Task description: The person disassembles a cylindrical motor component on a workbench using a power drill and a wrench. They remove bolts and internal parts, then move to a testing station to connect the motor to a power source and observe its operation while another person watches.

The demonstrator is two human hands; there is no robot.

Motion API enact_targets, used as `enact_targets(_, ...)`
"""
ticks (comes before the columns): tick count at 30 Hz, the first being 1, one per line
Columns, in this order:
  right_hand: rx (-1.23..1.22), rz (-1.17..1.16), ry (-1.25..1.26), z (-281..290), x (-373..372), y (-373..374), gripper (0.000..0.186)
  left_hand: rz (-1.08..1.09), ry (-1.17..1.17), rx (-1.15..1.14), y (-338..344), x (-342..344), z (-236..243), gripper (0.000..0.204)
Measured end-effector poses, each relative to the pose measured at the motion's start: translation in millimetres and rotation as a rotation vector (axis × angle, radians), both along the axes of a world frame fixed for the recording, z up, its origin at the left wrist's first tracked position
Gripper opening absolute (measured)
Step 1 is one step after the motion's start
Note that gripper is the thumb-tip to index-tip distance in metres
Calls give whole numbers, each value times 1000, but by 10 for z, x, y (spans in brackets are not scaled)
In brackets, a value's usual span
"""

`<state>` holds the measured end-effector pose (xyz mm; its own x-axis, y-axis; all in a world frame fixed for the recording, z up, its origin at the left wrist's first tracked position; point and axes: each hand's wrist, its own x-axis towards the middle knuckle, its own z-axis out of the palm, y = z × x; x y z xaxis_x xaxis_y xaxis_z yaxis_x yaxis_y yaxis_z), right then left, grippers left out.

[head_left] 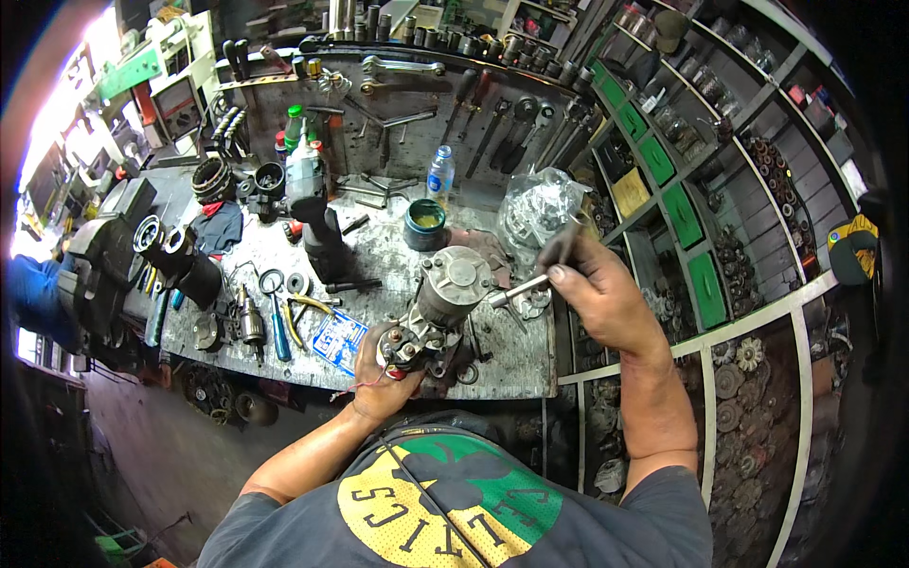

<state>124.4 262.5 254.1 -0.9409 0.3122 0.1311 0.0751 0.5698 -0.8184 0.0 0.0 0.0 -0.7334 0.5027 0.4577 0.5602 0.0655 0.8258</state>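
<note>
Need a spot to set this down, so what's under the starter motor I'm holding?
The starter motor lies on the metal workbench, steadied by the left hand. A dark part shows beneath its near end; whatever lies directly below is covered.

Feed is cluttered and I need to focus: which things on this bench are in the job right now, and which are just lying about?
In the job:
left hand, gripping the near end of the starter motor
right hand, holding a metal tool against the motor

Lying about:
blue-handled pliers
water bottle
green tub
clear plastic bag
wrenches on the back panel
bench vise
</note>
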Motion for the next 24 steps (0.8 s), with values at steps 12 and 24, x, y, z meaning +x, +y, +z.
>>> enact_targets(12,813,57,-275,286,-474,-148,14,-12,-9,-20,-43,44,-266,89)
enact_targets(24,809,338,-457,617,-738,-259,18,-153,15,23,-3,-171,-43,79)
